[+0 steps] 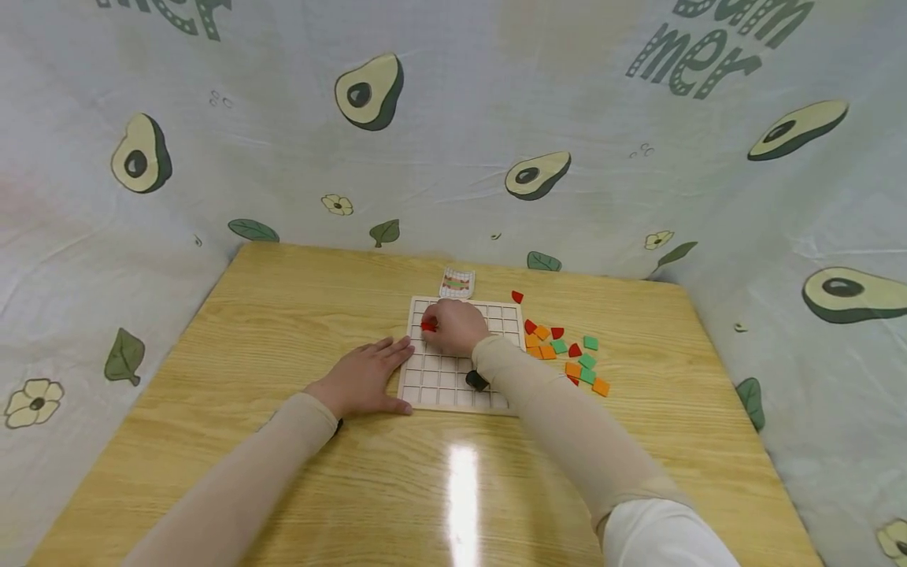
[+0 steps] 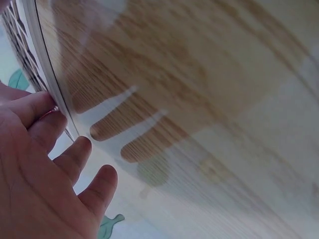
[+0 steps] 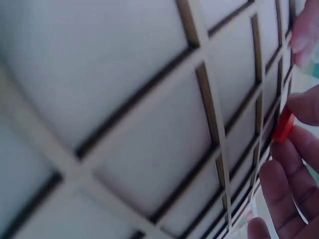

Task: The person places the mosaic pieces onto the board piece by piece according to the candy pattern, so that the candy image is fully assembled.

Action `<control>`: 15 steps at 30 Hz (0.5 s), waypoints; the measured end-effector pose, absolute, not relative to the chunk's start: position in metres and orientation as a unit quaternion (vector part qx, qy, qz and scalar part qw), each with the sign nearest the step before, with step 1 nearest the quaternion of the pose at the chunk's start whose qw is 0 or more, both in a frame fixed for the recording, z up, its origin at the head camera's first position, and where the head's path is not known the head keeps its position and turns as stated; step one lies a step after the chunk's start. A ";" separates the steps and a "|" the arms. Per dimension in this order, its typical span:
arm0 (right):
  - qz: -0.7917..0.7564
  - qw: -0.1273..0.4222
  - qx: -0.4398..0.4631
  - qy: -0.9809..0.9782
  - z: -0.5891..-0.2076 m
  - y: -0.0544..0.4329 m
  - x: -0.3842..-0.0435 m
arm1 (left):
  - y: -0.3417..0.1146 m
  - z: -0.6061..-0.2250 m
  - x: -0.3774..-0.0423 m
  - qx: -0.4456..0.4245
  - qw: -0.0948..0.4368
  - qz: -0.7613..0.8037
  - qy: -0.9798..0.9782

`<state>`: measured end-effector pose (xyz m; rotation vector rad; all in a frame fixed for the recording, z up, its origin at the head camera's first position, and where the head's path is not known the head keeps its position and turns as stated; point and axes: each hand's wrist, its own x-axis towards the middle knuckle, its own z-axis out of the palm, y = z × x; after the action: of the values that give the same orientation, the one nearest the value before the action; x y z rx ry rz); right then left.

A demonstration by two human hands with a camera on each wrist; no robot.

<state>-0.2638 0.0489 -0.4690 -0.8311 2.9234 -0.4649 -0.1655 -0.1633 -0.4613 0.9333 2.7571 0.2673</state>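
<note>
A light wooden grid board [image 1: 439,386] with square cells lies on the table. My right hand [image 1: 459,327] is over its upper left part and pinches a small red piece [image 3: 284,125] between thumb and fingers. In the head view some red [image 1: 428,325] shows at those fingertips; whether it is one piece or two I cannot tell. My left hand [image 1: 364,378] rests flat at the board's left edge, fingers spread and touching the rim. The left wrist view shows the fingers of that left hand [image 2: 65,164] against the board's side.
A small pattern card [image 1: 457,283] lies behind the board. Right of the board several loose pieces are scattered: orange squares [image 1: 601,387], green squares [image 1: 590,342] and red quarter-rounds [image 1: 557,333]. One red quarter-round [image 1: 517,297] lies apart, near the board's far right corner. A printed cloth [image 1: 453,157] hangs behind the table.
</note>
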 end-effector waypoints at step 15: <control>-0.145 0.016 -0.230 0.962 -0.468 0.039 -0.253 | -0.163 -0.463 -0.165 0.322 0.099 0.088 0.937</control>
<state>-0.2528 0.0390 -0.4684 -0.7144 2.9917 -0.4504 -0.1650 -0.1628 -0.4626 0.9532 2.7719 0.2592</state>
